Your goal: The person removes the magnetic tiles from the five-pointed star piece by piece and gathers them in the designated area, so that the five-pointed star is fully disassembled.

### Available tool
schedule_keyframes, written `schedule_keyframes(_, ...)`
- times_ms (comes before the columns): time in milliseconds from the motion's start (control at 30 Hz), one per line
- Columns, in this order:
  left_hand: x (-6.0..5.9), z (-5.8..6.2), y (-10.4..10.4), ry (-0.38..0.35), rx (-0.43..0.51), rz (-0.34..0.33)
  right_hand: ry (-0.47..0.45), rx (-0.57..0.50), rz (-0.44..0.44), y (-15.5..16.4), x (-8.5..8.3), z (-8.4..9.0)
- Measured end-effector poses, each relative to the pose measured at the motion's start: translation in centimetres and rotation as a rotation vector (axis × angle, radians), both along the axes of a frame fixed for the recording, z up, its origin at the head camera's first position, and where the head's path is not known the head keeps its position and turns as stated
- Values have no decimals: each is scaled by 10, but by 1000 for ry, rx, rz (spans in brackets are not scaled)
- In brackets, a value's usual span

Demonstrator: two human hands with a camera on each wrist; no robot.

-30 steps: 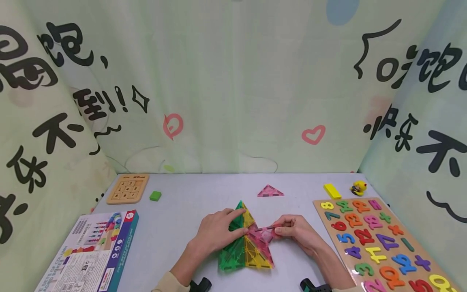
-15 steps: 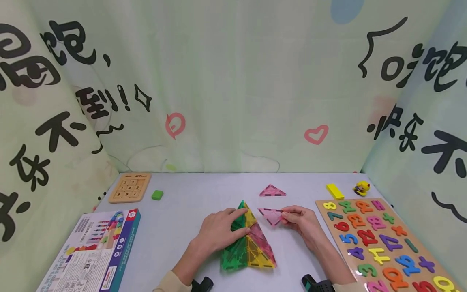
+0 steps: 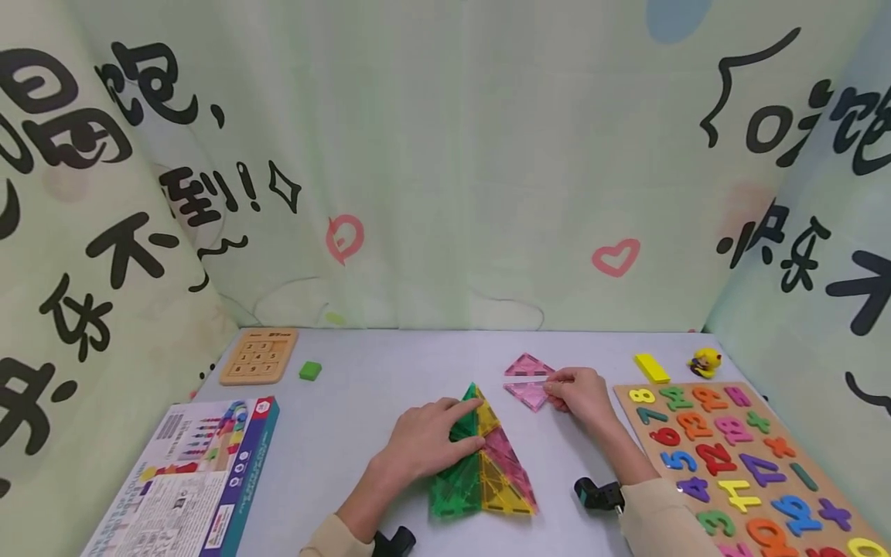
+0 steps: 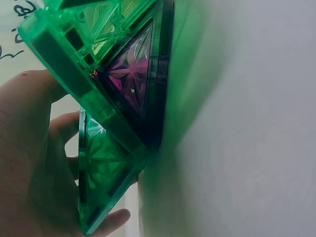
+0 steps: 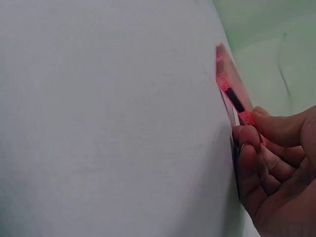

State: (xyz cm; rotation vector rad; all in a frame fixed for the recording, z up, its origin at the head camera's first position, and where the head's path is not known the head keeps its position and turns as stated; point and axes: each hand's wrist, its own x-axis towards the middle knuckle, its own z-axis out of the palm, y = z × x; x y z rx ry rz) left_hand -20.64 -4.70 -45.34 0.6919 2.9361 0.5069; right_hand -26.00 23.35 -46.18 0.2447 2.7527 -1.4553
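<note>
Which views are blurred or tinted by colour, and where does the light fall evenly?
Head view: even, soft light, sharp, with wide-angle bending at the edges. Left wrist view: the green tile sits very close and blurred, casting a green tint on the table. Right wrist view: the pink tile is soft, and the table is plain grey.

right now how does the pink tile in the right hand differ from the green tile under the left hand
The pink tile is a small triangle; the green tile is a long, tall one. The pink tile lies beside another pink triangle, pinched at its edge by the right hand; the green tile is joined into a coloured pyramid that the left hand rests on. Both are translucent plastic triangles.
</note>
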Motion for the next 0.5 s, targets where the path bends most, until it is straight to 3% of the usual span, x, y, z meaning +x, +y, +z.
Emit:
schedule_keyframes(267,-2,-1,0,16,5,5,24,71,-17,1,-5,2)
schedule_keyframes(400,-2,-1,1,10,-3,5,88,104,-38,-7,10,2)
schedule_keyframes(500,-2,-1,1,7,-6,12,86,109,46,-19,27,6)
